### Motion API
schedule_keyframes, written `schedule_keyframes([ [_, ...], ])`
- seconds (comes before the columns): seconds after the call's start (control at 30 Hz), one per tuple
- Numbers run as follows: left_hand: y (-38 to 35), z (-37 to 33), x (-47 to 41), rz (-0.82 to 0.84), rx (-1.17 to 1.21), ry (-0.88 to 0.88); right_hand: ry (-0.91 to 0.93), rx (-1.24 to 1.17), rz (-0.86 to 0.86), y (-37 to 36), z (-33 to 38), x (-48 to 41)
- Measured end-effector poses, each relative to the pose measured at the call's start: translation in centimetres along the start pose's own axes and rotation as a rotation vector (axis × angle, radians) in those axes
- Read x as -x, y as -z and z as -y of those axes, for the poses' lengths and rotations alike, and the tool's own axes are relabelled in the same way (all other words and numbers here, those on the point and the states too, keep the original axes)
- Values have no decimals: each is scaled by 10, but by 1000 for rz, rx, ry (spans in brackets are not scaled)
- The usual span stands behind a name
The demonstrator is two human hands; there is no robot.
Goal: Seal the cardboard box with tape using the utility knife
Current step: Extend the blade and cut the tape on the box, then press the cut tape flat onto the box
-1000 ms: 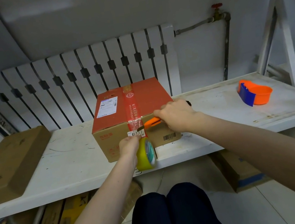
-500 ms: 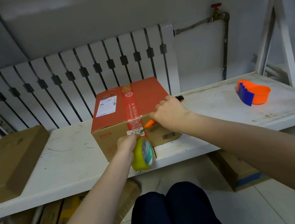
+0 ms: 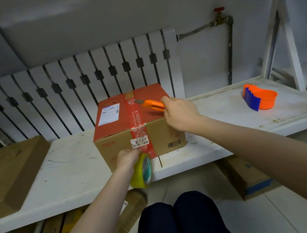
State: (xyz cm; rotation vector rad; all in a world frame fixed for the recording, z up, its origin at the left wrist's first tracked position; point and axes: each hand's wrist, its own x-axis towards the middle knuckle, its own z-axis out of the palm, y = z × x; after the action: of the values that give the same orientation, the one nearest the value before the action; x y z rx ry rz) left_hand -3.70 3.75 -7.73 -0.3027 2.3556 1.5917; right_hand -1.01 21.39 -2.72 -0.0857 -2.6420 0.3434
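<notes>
On the white shelf [image 3: 72, 171], near its front edge, the cardboard box [image 3: 136, 127] is sitting with its red top facing up and a strip of red printed tape [image 3: 135, 117] running down the middle of the lid and over the front face. The left hand [image 3: 127, 159] is gripping a yellow tape roll [image 3: 142, 170], fingers closed around it, and is holding it low against the box's front, just under a white label reading 8737 [image 3: 140, 141]. The right hand [image 3: 180, 112] is clamping an orange utility knife [image 3: 151, 104] and is holding it above the lid, its tip pointing left toward the tape strip; whether the tip is touching the tape cannot be told. An orange and blue tape dispenser [image 3: 259, 96] is lying well apart to the right on the same shelf, and a flat brown carton [image 3: 5, 175] is resting at the left end.
</notes>
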Motion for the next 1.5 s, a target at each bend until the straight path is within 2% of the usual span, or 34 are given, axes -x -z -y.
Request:
schedule_keyframes([
  [0.17,9,2,1,31,-71,-12,-220,-241,126,-10,9,-20],
  [0.33,27,-38,12,92,-171,-110,-321,-363,110,-19,3,-39],
  [0.53,47,-105,32,38,-250,-433,-486,-477,25,-16,1,-65],
  [0.67,52,-129,20,-177,-425,-717,-494,-497,39,-31,-2,-73],
  [0.73,51,-130,8,-282,-572,-789,-467,-461,42,-37,-5,-72],
  [0.87,51,-119,-25,-358,-814,-850,-352,-300,10,-39,-10,-66],
  [1.07,51,-109,-60,-408,-1058,-861,130,-96,-147,-35,-1,-54],
  [1.17,50,-101,-76,-417,-1129,-866,279,38,-188,-41,3,-46],
  [1.3,52,-91,-94,-377,-1156,-869,381,136,-182,-57,5,-37],
  [1.5,61,-77,-102,-323,-1131,-863,358,177,-245,-72,9,-32],
])
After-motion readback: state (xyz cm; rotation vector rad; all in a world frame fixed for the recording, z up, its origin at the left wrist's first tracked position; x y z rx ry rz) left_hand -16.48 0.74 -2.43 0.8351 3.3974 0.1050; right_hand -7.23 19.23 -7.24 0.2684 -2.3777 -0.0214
